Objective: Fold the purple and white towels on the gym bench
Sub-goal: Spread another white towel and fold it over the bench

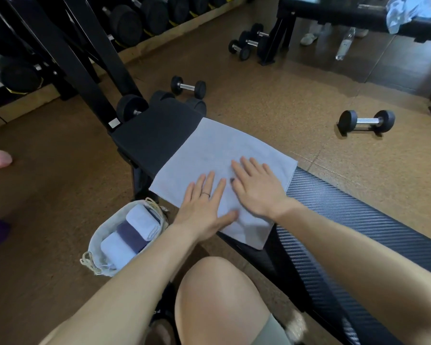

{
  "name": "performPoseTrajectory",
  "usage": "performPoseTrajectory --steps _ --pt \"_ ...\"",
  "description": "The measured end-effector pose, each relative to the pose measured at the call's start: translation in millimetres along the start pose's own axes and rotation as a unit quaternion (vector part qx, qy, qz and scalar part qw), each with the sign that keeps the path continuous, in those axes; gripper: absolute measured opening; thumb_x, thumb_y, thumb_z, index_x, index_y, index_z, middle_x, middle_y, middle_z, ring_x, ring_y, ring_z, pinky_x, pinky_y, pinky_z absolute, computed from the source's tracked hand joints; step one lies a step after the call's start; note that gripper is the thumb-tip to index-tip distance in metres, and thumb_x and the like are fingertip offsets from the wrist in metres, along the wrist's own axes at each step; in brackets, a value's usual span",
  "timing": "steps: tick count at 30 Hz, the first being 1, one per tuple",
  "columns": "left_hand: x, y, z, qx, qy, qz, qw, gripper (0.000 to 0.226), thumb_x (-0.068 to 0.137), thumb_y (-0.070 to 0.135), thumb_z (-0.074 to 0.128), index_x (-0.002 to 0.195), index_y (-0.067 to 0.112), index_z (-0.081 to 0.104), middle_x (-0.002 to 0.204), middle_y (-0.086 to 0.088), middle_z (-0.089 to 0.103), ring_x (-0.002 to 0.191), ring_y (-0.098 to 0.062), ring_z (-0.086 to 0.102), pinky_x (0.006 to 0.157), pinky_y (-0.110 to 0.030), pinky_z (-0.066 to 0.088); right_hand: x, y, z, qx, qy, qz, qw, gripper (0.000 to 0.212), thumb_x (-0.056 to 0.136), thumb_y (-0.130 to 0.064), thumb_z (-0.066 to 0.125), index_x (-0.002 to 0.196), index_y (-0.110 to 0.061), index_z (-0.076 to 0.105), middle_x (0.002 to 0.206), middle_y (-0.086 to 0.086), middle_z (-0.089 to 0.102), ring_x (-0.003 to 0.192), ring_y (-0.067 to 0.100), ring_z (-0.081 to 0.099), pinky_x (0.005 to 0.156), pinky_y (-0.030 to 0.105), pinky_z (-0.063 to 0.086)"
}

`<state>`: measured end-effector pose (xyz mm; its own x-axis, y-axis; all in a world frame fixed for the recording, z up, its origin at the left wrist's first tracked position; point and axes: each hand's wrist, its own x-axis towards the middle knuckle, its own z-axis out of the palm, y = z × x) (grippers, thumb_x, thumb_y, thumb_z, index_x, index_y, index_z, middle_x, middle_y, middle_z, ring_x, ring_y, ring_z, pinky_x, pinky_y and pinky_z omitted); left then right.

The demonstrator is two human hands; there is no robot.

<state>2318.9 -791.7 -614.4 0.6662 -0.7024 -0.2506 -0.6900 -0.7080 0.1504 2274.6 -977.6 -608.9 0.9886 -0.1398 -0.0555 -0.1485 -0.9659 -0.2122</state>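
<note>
We find no legible text, brand, number or sign. Small white marks on black shoe point(162, 316) at bottom edge: too blurred to read. Label on clear bottle point(343, 43) on floor: too small to read.

The near middle of the pale white terry towel point(217, 155) is covered by the left hand point(204, 207) and right hand point(256, 188). The black padded gym bench point(346, 220) is cut off at the right edge. The folded towels in the cream fabric basket point(97, 242) are partly hidden by the left forearm.
</note>
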Motion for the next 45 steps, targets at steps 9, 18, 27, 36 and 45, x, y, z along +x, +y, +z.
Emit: performPoseTrajectory --steps 9,18,27,36,45 --pt "-1 -3 3 0.011 -0.005 0.016 1.0 0.102 0.09 0.08 0.028 0.16 0.025 -0.02 0.163 -0.007 -0.036 0.15 -0.026 -0.034 0.125 -0.049 -0.011 47 67 -14 -0.064 0.042 0.126 0.989 0.065 0.099 -0.051 0.014 0.147 -0.015 0.038 0.142 0.017 0.052 0.131 0.036 0.045 0.109 0.048 0.027" --pt "-1 -5 7 0.009 0.019 0.018 1.0 0.108 0.077 0.087 0.012 0.162 0.025 -0.012 0.166 -0.009 -0.029 0.152 -0.026 -0.029 0.125 -0.05 -0.007 103 13 -6 -0.096 -0.007 0.008 0.995 0.057 0.107 -0.044 0.017 0.159 -0.02 0.017 0.166 0.005 0.016 0.152 0.03 0.014 0.122 0.049 0.012" --pt "-3 -3 3 0.022 0.017 0.023 0.999 0.111 0.076 0.09 0.001 0.162 0.022 -0.012 0.165 -0.009 -0.031 0.152 -0.029 -0.029 0.124 -0.051 -0.009 186 -18 -6 -0.046 -0.039 -0.069 0.996 0.055 0.108 -0.04 0.013 0.162 -0.027 0.009 0.169 -0.002 0.007 0.155 0.021 0.009 0.124 0.043 0.013" --pt "-1 -5 7 0.028 0.019 0.014 0.999 0.11 0.074 0.087 0.007 0.163 0.023 -0.01 0.166 -0.008 -0.029 0.153 -0.028 -0.027 0.124 -0.048 -0.012 122 86 -34 0.044 -0.086 0.138 0.986 0.068 0.101 -0.063 0.017 0.114 -0.017 0.066 0.112 0.014 0.066 0.106 0.036 0.06 0.085 0.041 0.045" --pt "-1 -3 -4 0.012 -0.028 0.009 1.0 0.115 0.071 0.094 0.007 0.16 0.027 -0.02 0.163 -0.005 -0.035 0.151 -0.024 -0.032 0.125 -0.047 -0.01 19 157 -51 0.359 -0.154 0.267 0.881 0.049 0.097 -0.057 0.054 0.125 -0.017 0.063 0.119 0.004 0.065 0.111 0.025 0.06 0.097 0.04 0.048"
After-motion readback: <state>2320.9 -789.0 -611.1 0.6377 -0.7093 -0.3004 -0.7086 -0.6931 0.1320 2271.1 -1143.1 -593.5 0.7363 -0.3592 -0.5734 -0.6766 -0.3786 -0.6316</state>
